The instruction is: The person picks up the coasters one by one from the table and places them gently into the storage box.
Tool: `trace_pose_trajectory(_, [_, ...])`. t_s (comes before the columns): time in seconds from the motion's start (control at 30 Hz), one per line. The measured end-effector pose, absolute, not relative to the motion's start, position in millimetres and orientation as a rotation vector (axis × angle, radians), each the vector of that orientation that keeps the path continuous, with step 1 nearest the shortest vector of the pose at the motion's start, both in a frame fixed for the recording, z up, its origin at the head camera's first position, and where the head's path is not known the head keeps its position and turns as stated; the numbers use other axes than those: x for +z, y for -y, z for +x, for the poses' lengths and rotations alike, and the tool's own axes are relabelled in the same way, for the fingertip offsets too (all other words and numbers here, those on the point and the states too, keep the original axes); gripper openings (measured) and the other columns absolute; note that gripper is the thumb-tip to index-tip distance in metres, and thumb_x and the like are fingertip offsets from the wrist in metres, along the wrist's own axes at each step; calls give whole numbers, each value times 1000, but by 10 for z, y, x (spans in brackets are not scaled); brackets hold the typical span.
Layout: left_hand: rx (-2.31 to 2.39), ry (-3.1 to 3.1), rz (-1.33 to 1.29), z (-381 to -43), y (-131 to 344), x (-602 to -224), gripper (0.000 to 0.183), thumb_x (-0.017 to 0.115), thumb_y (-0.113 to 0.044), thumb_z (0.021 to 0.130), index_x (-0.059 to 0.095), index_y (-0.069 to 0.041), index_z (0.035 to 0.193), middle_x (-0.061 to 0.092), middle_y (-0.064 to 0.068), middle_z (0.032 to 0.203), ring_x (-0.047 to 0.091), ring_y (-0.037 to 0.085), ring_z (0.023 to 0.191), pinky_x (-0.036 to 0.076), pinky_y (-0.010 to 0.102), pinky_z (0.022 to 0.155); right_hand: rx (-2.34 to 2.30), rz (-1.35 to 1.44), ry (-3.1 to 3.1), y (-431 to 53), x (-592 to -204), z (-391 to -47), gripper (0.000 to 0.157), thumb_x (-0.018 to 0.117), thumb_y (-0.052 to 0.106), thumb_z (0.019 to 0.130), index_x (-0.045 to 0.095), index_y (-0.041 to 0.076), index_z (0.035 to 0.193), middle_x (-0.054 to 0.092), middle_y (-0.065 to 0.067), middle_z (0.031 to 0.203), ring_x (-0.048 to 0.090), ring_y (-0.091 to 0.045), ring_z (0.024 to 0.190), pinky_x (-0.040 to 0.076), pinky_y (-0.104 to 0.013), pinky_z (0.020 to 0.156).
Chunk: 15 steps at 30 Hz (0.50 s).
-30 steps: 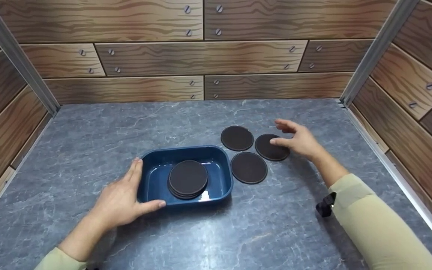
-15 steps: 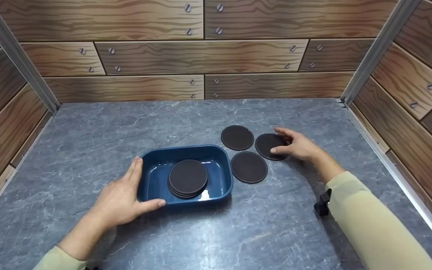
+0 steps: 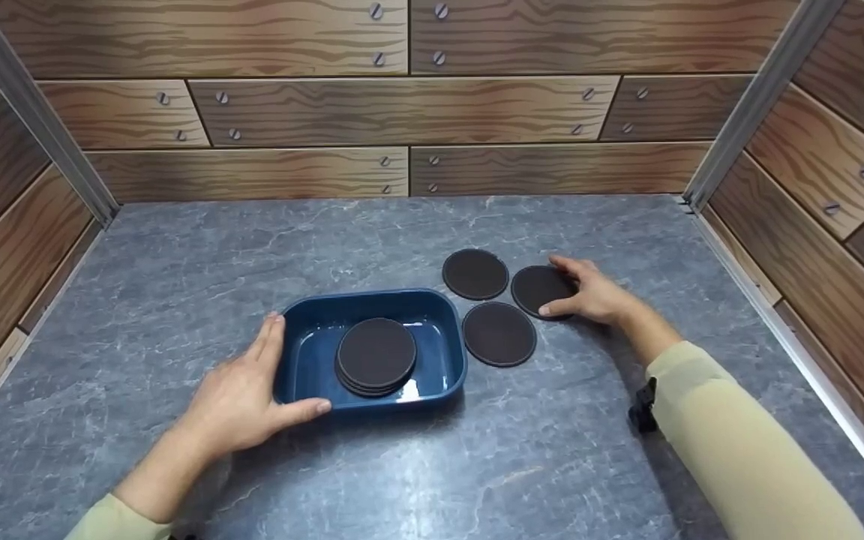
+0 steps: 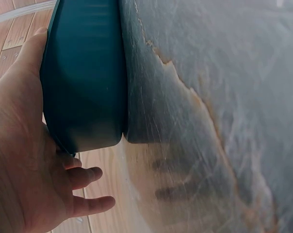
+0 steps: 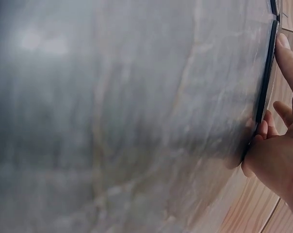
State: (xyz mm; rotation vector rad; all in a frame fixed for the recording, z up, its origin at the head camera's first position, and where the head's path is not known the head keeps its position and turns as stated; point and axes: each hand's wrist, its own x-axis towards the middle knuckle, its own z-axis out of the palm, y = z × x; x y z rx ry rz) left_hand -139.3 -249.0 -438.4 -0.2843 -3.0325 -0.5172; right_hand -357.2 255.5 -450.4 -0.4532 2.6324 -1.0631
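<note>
A deep blue rectangular baking dish [image 3: 443,345] stands on the table with a stack of several round black coasters [image 3: 377,354] in it. My left hand [image 3: 241,409] holds the dish's left end, thumb along the near side and fingers on the left wall. The left wrist view shows that hand against the dish wall [image 4: 86,73]. To the right, my right hand [image 3: 597,294] grips a flat coaster [image 3: 537,289] by its edges, thumb at the near edge and fingers at the far one. That coaster's right side is hidden under the hand.
Two more coasters lie flat between the dish and my right hand: a back coaster [image 3: 475,274] and a front coaster [image 3: 499,334] close beside the dish. Wood-patterned walls [image 3: 402,112] enclose the grey marbled table [image 3: 252,247] at the back and sides.
My right hand has come down onto the right-hand coaster, its thumb and fingers closing in to the coaster's edges. The left hand and the dish have stayed in place.
</note>
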Motion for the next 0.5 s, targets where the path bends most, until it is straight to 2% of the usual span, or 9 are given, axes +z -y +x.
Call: trace_pose_trajectory(0.5, [-505, 3013, -297, -1400, 2489, -4368, 135, 62, -89, 81, 19, 7, 166, 21, 26, 172, 59, 56, 127, 48, 72, 98, -987, -465, -2686, -2554, -4511, -3543, 107, 90, 33, 87, 28, -1, 166, 26, -32, 164, 25, -47, 153, 19, -61, 125])
